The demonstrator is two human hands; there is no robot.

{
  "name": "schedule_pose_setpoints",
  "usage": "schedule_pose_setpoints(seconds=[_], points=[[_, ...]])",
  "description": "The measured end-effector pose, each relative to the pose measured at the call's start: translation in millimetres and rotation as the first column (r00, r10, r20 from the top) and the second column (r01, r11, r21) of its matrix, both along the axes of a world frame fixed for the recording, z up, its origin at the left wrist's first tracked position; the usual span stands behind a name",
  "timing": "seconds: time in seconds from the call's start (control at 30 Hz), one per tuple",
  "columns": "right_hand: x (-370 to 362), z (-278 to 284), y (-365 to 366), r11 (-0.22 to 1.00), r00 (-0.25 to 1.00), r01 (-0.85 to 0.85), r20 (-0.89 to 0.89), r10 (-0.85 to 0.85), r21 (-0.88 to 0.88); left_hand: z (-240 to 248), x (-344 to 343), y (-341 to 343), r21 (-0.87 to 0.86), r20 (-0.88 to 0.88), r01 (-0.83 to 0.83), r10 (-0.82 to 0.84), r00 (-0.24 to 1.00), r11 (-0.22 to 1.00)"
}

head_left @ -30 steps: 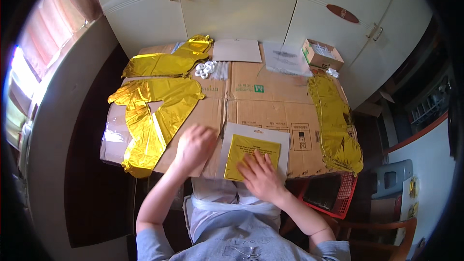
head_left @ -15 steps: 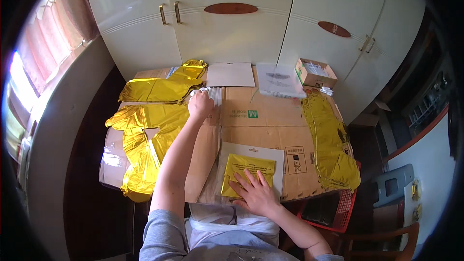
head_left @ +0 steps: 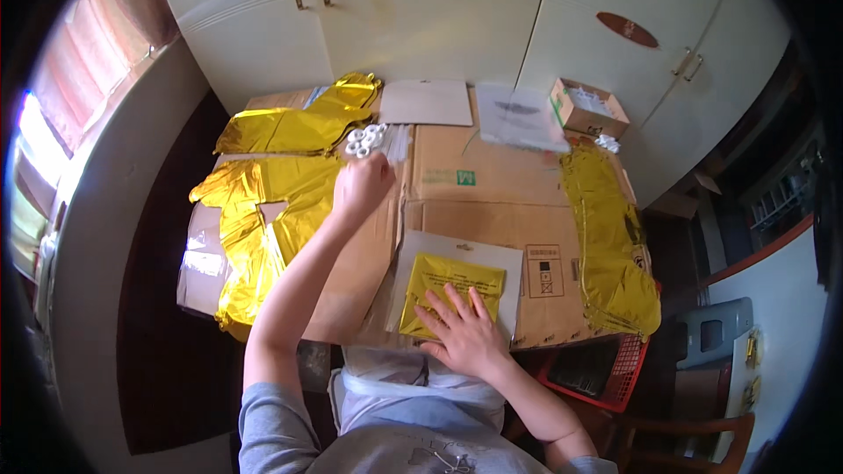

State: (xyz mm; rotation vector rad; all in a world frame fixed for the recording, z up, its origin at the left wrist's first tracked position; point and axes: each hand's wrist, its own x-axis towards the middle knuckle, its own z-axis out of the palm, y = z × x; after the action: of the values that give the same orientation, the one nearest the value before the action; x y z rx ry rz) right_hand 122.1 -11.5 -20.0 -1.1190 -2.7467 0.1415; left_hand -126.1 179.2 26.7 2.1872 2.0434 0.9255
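My right hand (head_left: 465, 333) lies with spread fingers on a folded gold foil packet (head_left: 457, 276). That packet rests on a pale card (head_left: 511, 285) with a hanging slot, near the front edge of the cardboard. My left hand (head_left: 363, 186) is closed just in front of a cluster of small white ring-shaped rolls (head_left: 365, 139). Its curled fingers hide whatever they may hold. Beside the left forearm, flat gold foil balloons (head_left: 294, 127) cover the left part of the surface. Another gold foil balloon (head_left: 606, 241) lies along the right edge.
Flattened cardboard (head_left: 474, 224) covers the work surface. At the back are a blank pale card (head_left: 426, 103), a clear plastic bag (head_left: 520, 120) and a small open box (head_left: 590, 107) with white contents. A red basket (head_left: 628, 377) stands below the right front edge, near a wooden chair (head_left: 685, 430).
My left hand has drawn back from the white rolls toward me, so more of them show. The right hand stays on the foil packet. The whole view has shifted slightly.
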Motion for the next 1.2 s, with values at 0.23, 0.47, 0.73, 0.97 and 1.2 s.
schedule_pose_setpoints(seconds=[0.23,0.47,0.73,0.97,1.2], points=[[-4,4,-3,0.999,0.999,0.003,-0.034,-0.001,0.035,2,0,-246,-0.068,0.255,0.242,-0.218,0.942,0.968],[-2,2,0,1.0,1.0,0.008,-0.027,-0.008,0.025,-42,12,-303,0.015,0.19,0.285,-0.282,0.94,0.958],[-2,2,-1,1.0,1.0,0.013,-0.024,-0.012,0.024,-52,19,-304,0.033,0.102,0.266,-0.268,0.958,0.964],[-2,2,-1,1.0,1.0,0.008,-0.025,-0.007,0.024,-60,20,-308,0.073,0.139,0.247,-0.255,0.957,0.966],[-2,4,-1,1.0,0.996,0.006,-0.09,-0.004,0.025,-60,19,-305,0.121,0.131,0.252,-0.267,0.955,0.96]])
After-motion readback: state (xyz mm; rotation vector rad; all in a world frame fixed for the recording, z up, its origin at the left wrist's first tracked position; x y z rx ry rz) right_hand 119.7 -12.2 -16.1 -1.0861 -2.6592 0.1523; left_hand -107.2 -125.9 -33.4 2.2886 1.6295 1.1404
